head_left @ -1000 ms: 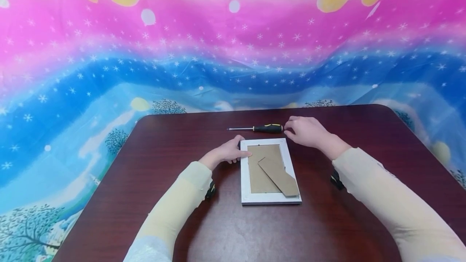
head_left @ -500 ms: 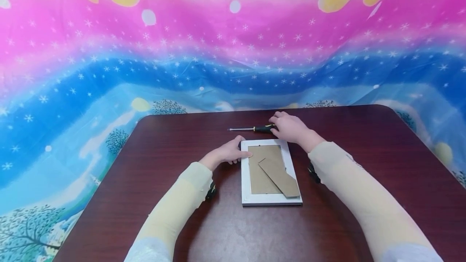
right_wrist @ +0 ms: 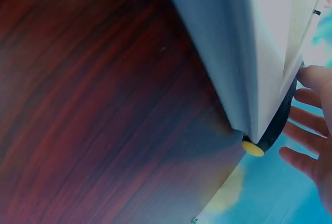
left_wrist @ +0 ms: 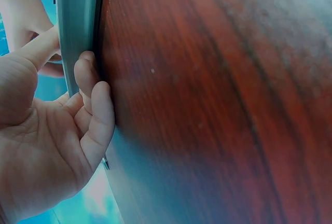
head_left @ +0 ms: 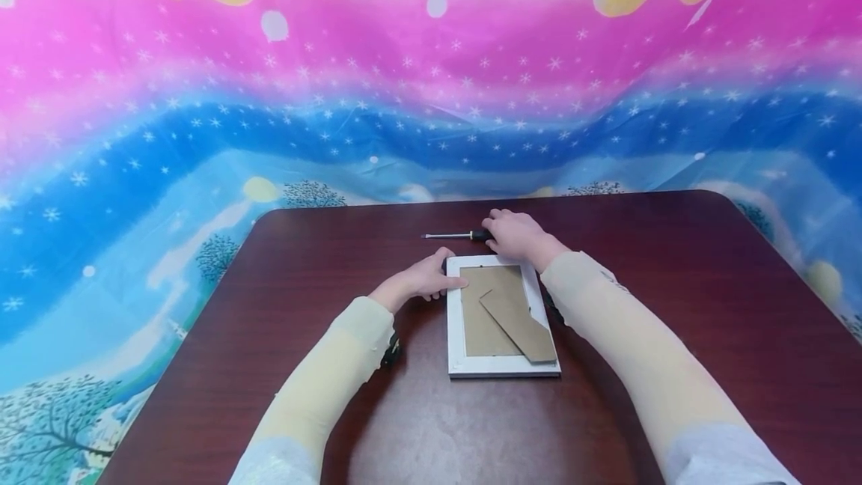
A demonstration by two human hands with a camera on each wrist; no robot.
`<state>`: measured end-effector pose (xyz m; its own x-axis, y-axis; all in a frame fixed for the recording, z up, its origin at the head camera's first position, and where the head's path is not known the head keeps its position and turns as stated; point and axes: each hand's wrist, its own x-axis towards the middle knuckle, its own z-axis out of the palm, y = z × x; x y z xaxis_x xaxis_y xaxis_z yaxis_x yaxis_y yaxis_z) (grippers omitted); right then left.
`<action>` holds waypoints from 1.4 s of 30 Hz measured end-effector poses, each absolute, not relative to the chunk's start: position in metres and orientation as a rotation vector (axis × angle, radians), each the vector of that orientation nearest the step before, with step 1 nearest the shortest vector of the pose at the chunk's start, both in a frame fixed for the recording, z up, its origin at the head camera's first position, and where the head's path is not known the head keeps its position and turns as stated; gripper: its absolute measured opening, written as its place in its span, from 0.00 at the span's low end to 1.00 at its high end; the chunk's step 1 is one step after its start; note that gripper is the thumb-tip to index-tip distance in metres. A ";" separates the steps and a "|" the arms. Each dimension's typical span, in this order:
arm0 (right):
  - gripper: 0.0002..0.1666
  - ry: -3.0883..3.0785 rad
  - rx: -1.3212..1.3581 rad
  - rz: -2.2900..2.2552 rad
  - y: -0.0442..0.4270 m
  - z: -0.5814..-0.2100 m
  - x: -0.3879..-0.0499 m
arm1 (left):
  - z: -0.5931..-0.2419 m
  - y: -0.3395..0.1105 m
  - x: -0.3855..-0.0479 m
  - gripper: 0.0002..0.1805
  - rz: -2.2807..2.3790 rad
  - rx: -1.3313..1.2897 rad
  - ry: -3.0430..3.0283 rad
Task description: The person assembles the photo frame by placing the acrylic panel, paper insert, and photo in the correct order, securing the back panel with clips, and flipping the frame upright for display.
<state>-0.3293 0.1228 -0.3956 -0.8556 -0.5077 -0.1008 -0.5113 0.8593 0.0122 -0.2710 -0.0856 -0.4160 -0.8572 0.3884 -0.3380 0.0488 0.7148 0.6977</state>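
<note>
A white picture frame (head_left: 455, 328) lies back side up on the table, its brown backing (head_left: 480, 328) and slanted stand leg (head_left: 521, 331) showing. My left hand (head_left: 424, 278) grips its upper left edge, thumb on top; in the left wrist view the fingers of that hand (left_wrist: 62, 125) curl at the side of the frame (left_wrist: 80, 22). Behind the frame lies a screwdriver (head_left: 447, 236), tip to the left. Over its handle is my right hand (head_left: 517, 234). The right wrist view has this hand's fingers (right_wrist: 309, 120) spread beside the black, yellow-ended handle (right_wrist: 280, 120), not closed round it.
The dark red-brown table (head_left: 323, 260) has rounded back corners. A colourful cloth (head_left: 431, 96) with snowflakes and trees hangs behind it and along its sides. Dark wrist devices show under both sleeves.
My right hand has moved left from the screwdriver's handle end to over the handle, now covering most of it. My left hand keeps its hold on the frame.
</note>
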 end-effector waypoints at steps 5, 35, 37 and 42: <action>0.27 2.901 -0.788 0.079 0.119 -0.399 -0.335 | -0.416 -0.085 -0.272 0.34 0.972 0.334 2.454; 0.15 2.918 -0.806 0.051 0.125 -0.388 -0.335 | -0.417 -0.086 -0.272 0.35 0.990 0.336 2.443; 0.17 2.915 -0.790 0.015 0.128 -0.385 -0.334 | -0.417 -0.086 -0.272 0.34 0.994 0.337 2.441; 0.19 2.915 -0.765 -0.072 0.138 -0.376 -0.330 | -0.417 -0.086 -0.272 0.33 0.999 0.348 2.438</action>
<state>-0.3297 0.1385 -0.3756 -0.8636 -0.4919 -0.1106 -0.4858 0.8705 -0.0785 -0.2725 -0.0861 -0.4167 -0.8527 0.4012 -0.3345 0.0511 0.7014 0.7109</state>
